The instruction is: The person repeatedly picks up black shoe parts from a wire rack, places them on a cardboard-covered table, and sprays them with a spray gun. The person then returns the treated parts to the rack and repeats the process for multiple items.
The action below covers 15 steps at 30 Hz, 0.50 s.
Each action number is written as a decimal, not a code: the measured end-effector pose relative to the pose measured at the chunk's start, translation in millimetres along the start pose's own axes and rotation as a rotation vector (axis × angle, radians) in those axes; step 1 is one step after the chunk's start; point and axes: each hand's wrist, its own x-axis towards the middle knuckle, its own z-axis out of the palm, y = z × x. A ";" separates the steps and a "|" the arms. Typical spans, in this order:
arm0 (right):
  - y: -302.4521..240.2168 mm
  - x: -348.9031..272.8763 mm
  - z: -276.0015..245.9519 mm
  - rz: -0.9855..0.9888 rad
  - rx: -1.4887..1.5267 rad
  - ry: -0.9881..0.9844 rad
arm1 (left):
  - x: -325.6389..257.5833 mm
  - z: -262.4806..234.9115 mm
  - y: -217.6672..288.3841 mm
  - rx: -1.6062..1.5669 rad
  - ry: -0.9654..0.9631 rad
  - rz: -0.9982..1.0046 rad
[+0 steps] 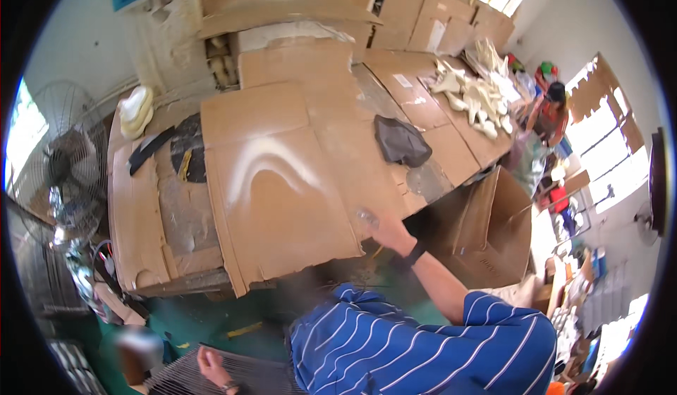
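Observation:
My right hand (391,231) is at the front edge of a cardboard-covered table, its fingers closed around a small, shiny, clear-looking thing (367,217) whose kind I cannot make out. A dark band circles that wrist. Low on the left, my left hand (213,368) curls at the upper edge of a grey wire rack (264,375). Left of my right hand lies a large brown cardboard sheet (275,205) with a pale, whitish arch-shaped patch on it. A dark grey folded piece (403,141) rests farther back on the table.
Cream-coloured moulded pieces (469,95) are heaped at the far right. An open cardboard box (490,233) stands right of my right arm. A standing fan (67,162) is at the left, near a pale foam-like piece (136,112). Another person (550,116) is at the far right.

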 end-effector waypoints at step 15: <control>181.5 85.4 76.5 0.231 -0.375 0.011 | -118.7 120.9 54.2 0.155 -0.066 -0.356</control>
